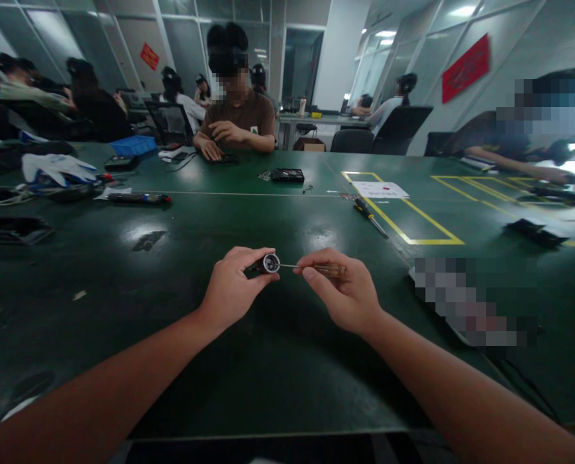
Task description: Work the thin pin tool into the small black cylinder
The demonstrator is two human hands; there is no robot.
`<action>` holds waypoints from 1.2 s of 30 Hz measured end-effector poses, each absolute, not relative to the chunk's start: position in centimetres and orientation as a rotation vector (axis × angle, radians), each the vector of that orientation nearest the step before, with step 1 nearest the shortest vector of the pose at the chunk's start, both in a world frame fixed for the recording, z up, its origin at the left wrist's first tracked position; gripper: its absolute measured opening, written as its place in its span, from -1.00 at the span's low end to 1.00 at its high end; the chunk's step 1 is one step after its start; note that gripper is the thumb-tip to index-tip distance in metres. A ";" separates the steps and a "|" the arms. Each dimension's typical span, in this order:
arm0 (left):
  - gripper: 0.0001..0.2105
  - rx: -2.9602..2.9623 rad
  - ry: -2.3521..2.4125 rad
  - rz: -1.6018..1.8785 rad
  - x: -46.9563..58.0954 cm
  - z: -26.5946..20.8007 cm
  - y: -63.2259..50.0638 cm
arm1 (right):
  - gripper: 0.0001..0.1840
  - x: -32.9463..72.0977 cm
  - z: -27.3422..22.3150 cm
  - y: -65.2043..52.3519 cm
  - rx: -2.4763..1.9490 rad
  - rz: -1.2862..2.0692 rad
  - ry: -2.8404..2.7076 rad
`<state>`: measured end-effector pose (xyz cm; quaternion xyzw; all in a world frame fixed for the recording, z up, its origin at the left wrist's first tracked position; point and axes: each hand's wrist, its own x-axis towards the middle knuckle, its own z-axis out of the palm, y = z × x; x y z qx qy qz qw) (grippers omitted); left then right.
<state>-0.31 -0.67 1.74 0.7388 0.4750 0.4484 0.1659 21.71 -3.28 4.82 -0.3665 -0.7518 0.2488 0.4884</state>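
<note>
My left hand (236,280) is closed around a small dark cylinder (270,263) with a silvery round rim, its open end turned towards me. What the part belongs to I cannot make out. In my right hand (342,283) is a thin screwdriver (328,269) with an amber, see-through handle, gripped between thumb and fingers. Its narrow shaft points left and reaches the right side of the cylinder's rim. Whether the tip is inside the rim or only against it is too small to tell. Both hands are held above the green table (287,374).
A black and yellow screwdriver (370,216) lies beyond my right hand, near yellow tape lines and a paper sheet (380,189). A blurred-out device (461,303) with a cable is at right. White gloves (58,169) lie far left. A co-worker (239,122) sits opposite.
</note>
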 end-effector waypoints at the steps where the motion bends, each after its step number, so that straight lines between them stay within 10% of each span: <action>1: -0.58 2.088 1.363 1.272 -0.3 1.8 -0.7 | -0.91 21.6 4.8 -3.2 -0.884 0.643 -1.805; 25: -0.63 2.117 1.395 1.259 -0.5 2.0 -0.7 | -0.85 20.9 4.3 -0.8 -0.820 1.487 -0.983; 36: -0.63 2.146 1.385 1.268 -0.4 2.2 -0.9 | -0.82 21.1 5.0 -2.6 -0.965 1.000 -1.400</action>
